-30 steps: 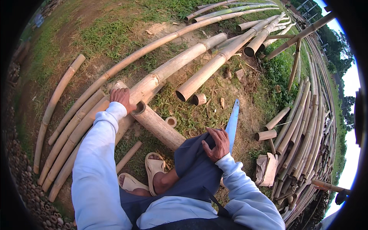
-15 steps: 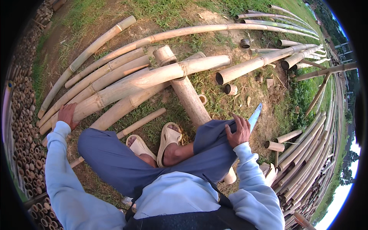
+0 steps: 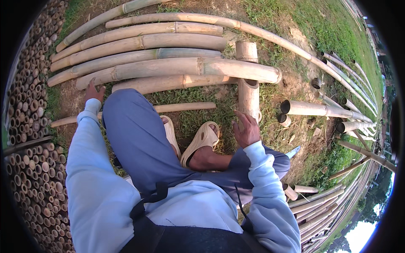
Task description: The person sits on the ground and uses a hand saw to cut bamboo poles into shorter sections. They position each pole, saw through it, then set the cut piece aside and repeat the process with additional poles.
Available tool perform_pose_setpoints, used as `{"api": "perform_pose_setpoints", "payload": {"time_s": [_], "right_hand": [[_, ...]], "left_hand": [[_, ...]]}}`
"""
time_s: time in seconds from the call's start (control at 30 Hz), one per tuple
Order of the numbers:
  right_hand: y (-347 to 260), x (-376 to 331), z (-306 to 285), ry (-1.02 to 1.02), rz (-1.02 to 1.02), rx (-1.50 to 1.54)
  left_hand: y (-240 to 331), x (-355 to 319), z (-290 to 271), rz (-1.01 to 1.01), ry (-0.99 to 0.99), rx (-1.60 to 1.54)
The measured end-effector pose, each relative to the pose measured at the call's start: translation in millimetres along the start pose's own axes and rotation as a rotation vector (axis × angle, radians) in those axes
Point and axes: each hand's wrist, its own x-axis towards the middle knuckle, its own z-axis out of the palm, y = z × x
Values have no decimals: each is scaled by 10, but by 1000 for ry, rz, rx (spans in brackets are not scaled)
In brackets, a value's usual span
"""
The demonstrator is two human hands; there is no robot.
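- While seated low with knees apart, has left hand (image 3: 93,91) out at the left end of a thick pale pole (image 3: 168,66), fingers spread, grip loose, not wrapped round the bamboo; can't tell how firmly touching
- Has right hand (image 3: 248,131) above the right leg, just in front of the notched log (image 3: 248,102), grip released, fingers apart, holding nothing; can't tell if touching the log
- Note thick pale pole lying sideways ahead of the knees, crossing the notched log near its right end and jutting a little past it
- See a second pole (image 3: 147,85) along its near side, running to the log
- Count three more poles (image 3: 143,41) side by side beyond, roughly parallel
- Spot a long curved pole (image 3: 270,33) farther out, bending away to the right
- Mark a thin pole (image 3: 185,107) on the ground, close to beige sandals (image 3: 195,146)
- Catch a saw blade (image 3: 293,152) poking out past the right knee, rest hidden
- Log stacked bamboo ends (image 3: 40,166) at far left
- Add a hollow pole (image 3: 303,108) right of the log, open end facing it, and a pile of poles (image 3: 320,206) at lower right
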Motion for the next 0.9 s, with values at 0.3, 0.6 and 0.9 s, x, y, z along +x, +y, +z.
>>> {"api": "perform_pose_setpoints", "payload": {"time_s": [0.3,0.6,0.9], "right_hand": [[95,858,1915,-544,-9,-302],[35,977,1698,-525,-120,-403],[619,1061,-534,-74,-224,-405]], "left_hand": [[-175,-835,1359,-706,-70,-729],[-446,-478,1490,-1100,-43,-1224],[766,-682,621,-837,58,-2078]]}}
